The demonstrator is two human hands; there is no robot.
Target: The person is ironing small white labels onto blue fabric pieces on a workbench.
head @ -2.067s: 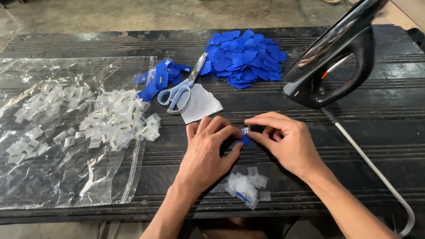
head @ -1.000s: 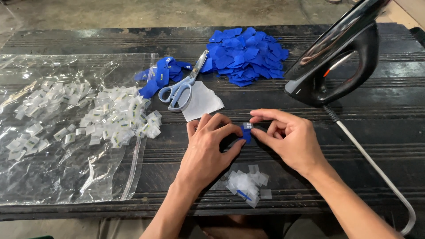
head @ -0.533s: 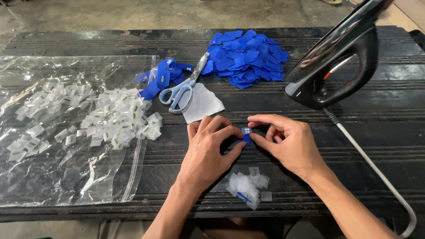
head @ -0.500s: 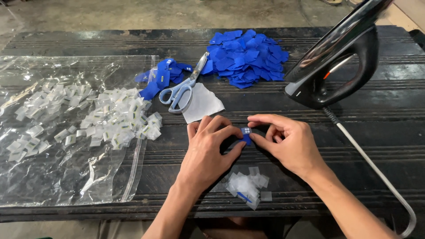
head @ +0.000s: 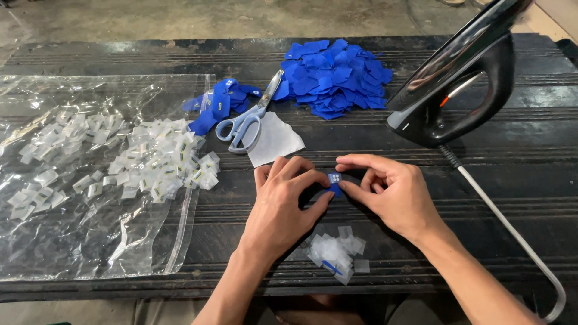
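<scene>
small blue tag (head: 334, 182) pinched between fingertips of both hands, just above dark table (head: 512, 180), near front centre. left hand (head: 283, 204) and right hand (head: 391, 195) both closed on it. clear pouches (head: 337, 253) below hands; scissors (head: 247, 123), white paper (head: 274, 138), blue pile (head: 334, 63) beyond; iron (head: 457, 84) right.

A dark grooved table (head: 530, 180) carries a clear plastic sheet (head: 90, 241) (strewn with small clear packets (head: 150, 162)), scissors (head: 250, 120), a white scrap (head: 274, 139), two heaps of blue pieces (head: 337, 78), an iron (head: 457, 84) and a few packets near its front edge.
</scene>
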